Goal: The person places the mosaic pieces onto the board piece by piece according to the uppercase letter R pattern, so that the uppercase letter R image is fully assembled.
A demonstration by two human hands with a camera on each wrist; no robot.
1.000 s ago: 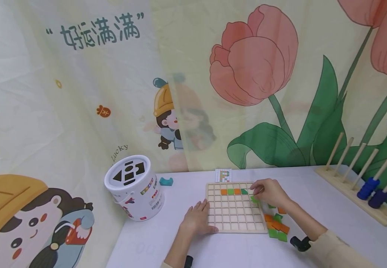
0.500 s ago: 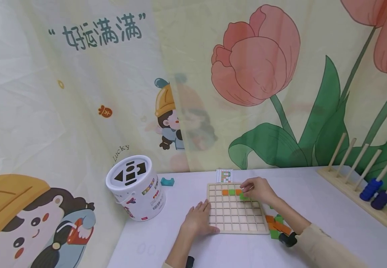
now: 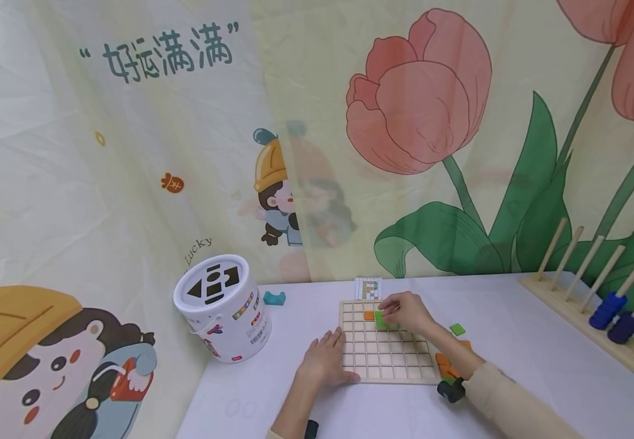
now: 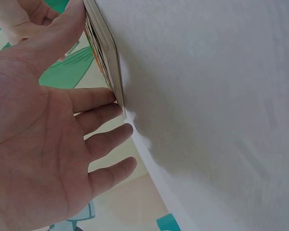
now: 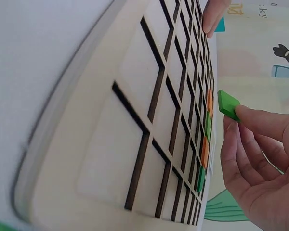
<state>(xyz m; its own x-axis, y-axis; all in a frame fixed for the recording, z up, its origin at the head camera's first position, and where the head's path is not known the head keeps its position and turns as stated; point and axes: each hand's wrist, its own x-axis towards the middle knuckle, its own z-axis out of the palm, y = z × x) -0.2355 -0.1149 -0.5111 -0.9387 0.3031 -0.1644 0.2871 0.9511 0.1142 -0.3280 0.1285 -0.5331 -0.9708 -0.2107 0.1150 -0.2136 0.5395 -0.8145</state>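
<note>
A wooden grid board (image 3: 383, 356) lies flat on the white table. My left hand (image 3: 322, 361) rests at its left edge; in the left wrist view the fingers of this hand (image 4: 43, 130) are straight against the board's side. Over the upper part of the board, my right hand (image 3: 409, 313) pinches a green square tile (image 5: 228, 105) between thumb and fingers, apart from the surface. Orange and green tiles sit in a row of cells; the right wrist view shows an orange tile (image 5: 205, 151) among them. In the head view the right hand hides part of this row.
Loose orange tiles (image 3: 450, 364) and a green tile (image 3: 457, 329) lie right of the board. A small pattern card (image 3: 368, 288) is behind it. A white bucket (image 3: 218, 317) and a teal block (image 3: 274, 298) stand left; a wooden peg rack (image 3: 586, 320) stands right.
My right hand has moved left across the upper part of the board with the green tile. The left hand has stayed at the board's edge.
</note>
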